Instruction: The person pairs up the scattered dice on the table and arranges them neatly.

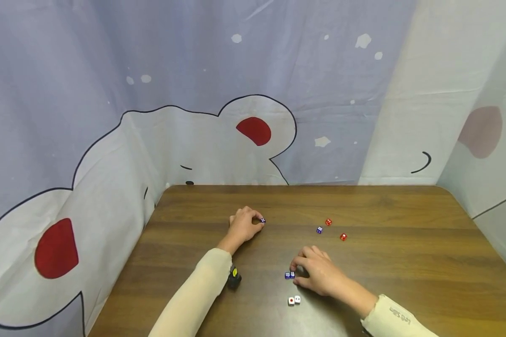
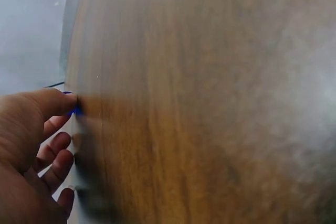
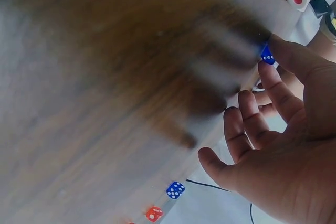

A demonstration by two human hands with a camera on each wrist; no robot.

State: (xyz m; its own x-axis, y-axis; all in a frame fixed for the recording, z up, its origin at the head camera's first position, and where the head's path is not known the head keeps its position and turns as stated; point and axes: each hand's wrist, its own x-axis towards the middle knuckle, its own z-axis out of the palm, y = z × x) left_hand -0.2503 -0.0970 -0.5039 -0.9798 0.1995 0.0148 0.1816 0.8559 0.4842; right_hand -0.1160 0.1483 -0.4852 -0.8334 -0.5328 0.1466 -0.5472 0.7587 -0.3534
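At the far side of the wooden table, my left hand (image 1: pixel 243 225) pinches a blue die (image 1: pixel 263 220) between thumb and index finger. In the left wrist view only a sliver of that blue die (image 2: pixel 77 111) shows past the thumb, above loosely bent other fingers. Nearer the front, my right hand (image 1: pixel 318 274) has its thumb and index finger on a blue die (image 3: pixel 268 54), the rest of its fingers spread apart. This die stands side by side with another blue die (image 1: pixel 287 275). Just in front of them lie two white dice, one with a red dot (image 1: pixel 291 301).
Beyond the right hand are a loose blue die (image 1: pixel 319 230) and two red dice, one farther back (image 1: pixel 328 222) and one to the right (image 1: pixel 343 237). A black band device (image 1: pixel 234 278) sits on the left wrist. A printed curtain (image 1: pixel 320 93) borders the table (image 1: pixel 405 224).
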